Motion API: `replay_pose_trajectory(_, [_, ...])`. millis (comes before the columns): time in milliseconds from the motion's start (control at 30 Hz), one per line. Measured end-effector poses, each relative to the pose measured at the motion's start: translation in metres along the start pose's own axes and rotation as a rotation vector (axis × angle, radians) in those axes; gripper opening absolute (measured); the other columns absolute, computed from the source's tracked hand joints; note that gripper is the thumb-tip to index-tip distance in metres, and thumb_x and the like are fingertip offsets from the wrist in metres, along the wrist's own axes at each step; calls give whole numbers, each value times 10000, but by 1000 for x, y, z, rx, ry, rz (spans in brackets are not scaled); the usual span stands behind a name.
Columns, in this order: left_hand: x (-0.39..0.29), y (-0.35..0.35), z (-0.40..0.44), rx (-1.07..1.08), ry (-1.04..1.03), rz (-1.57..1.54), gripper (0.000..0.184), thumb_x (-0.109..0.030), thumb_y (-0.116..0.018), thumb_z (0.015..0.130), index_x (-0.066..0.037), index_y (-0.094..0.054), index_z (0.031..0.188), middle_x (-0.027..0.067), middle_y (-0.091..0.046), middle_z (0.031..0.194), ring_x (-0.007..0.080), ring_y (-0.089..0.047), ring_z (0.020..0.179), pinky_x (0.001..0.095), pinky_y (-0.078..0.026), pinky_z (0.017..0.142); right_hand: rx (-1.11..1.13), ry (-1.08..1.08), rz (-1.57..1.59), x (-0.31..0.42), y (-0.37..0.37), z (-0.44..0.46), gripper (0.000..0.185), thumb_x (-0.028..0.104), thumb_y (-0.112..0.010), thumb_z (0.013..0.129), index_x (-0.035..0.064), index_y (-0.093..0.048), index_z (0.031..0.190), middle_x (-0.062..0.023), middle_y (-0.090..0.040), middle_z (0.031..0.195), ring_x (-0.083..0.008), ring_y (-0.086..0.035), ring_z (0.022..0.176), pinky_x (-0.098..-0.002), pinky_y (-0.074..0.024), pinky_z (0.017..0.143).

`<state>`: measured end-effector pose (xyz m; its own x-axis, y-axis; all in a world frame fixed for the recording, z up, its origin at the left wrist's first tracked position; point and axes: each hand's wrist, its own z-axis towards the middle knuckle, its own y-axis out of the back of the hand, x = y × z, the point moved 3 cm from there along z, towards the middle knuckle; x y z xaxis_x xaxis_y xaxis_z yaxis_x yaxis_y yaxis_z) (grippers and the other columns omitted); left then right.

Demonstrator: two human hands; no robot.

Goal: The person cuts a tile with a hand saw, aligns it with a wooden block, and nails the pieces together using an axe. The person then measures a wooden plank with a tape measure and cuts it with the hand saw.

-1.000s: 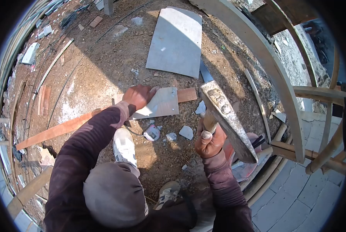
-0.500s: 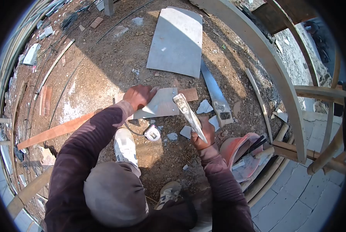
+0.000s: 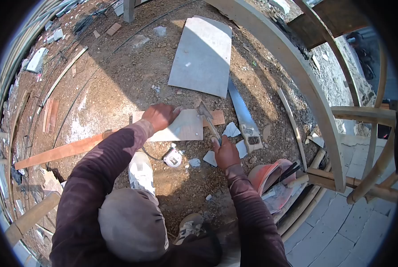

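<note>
My left hand presses a small pale flat board against the wooden strips beneath it, its thumb and fingers bent. A claw-like hammer is in my right hand, fingers wrapped round the handle. The hammer's head is down at the board's upper right corner; whether a nail is under it I cannot make out. Below the board lies a white tape measure. To the right is a handsaw, its blade partly beside a larger grey sheet.
A reddish plank stretches left from the board. Near my right forearm stands a red bucket-like container with tools in it. Wooden beams and bamboo poles frame the right side. Broken tile pieces and rubble litter the dirt.
The hammer has swung down and away from me, from raised above the ground to the board's corner. My left hand stays on the board; the view has shifted slightly.
</note>
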<state>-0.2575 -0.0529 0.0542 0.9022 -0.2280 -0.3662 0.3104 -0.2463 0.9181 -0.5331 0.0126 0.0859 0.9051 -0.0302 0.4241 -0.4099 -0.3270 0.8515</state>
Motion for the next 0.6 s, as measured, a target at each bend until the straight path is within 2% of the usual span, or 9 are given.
replay_pose_trajectory(100, [8, -2, 2, -28, -19, 19, 457, -426, -469, 1047, -76, -731, 913, 216, -707, 781, 394, -702, 769, 488, -567, 699, -71, 44, 99, 17, 38, -3, 296, 310, -607, 1002, 24, -544, 1043, -267, -679, 832, -499, -652, 820, -555, -505, 669])
replay_pose_trajectory(133, [5, 6, 3, -14, 6, -11, 448, -422, -475, 1045, -79, -731, 910, 210, -705, 770, 392, -700, 759, 487, -566, 693, -317, 270, 209, 33, 61, -14, 285, 283, -630, 996, 18, -558, 1071, -239, -686, 816, -443, -691, 780, -486, -533, 651])
replay_pose_trajectory(200, [5, 1, 6, -13, -66, -49, 411, -392, -501, 1040, -84, -731, 894, 195, -691, 723, 387, -691, 722, 484, -565, 670, -431, 434, 527, 30, 67, -30, 404, 421, -596, 1004, 18, -568, 1021, -187, -655, 813, -318, -631, 665, -400, -461, 561])
replay_pose_trajectory(267, [11, -7, 4, -67, -59, -25, 404, -380, -500, 1043, -86, -733, 891, 193, -688, 719, 382, -692, 721, 482, -567, 666, -472, 600, 636, 18, 51, -35, 426, 446, -587, 1008, 21, -562, 1017, -192, -652, 784, -334, -631, 659, -413, -464, 552])
replay_pose_trajectory(333, [7, -7, 0, -84, -64, -3, 405, -374, -497, 1044, -84, -735, 891, 194, -687, 719, 380, -691, 720, 481, -568, 666, -209, 423, 369, -3, 8, -21, 447, 471, -577, 1012, 24, -556, 1013, -197, -650, 755, -350, -630, 653, -426, -467, 543])
replay_pose_trajectory(367, [9, -14, 3, -84, -73, 11, 409, -375, -495, 1045, -80, -735, 893, 196, -688, 722, 381, -691, 719, 481, -569, 668, -2, 92, -44, -11, -9, -14, 424, 441, -577, 1016, 18, -548, 1010, -244, -666, 780, -442, -650, 696, -495, -487, 571])
replay_pose_trajectory(400, [12, -13, 9, -86, -82, 32, 413, -376, -493, 1045, -77, -736, 895, 197, -688, 724, 382, -691, 719, 481, -569, 670, 59, 25, 1, -6, -6, -10, 381, 382, -571, 1023, 3, -545, 1001, -306, -654, 864, -531, -619, 820, -576, -474, 665])
replay_pose_trajectory(533, [4, -4, 5, 64, 80, 4, 485, -446, -437, 1056, -84, -749, 972, 224, -722, 840, 399, -706, 820, 498, -575, 769, -222, 233, 317, 33, 54, -24, 437, 420, -561, 1031, -9, -531, 956, -269, -581, 723, -489, -607, 688, -503, -453, 599])
replay_pose_trajectory(600, [4, -2, 3, 52, 17, -16, 496, -453, -428, 1057, -84, -748, 972, 226, -721, 837, 400, -707, 819, 499, -576, 767, -494, 436, 486, 46, 78, -37, 497, 494, -548, 1029, 8, -559, 923, -146, -573, 652, -286, -584, 566, -386, -425, 508])
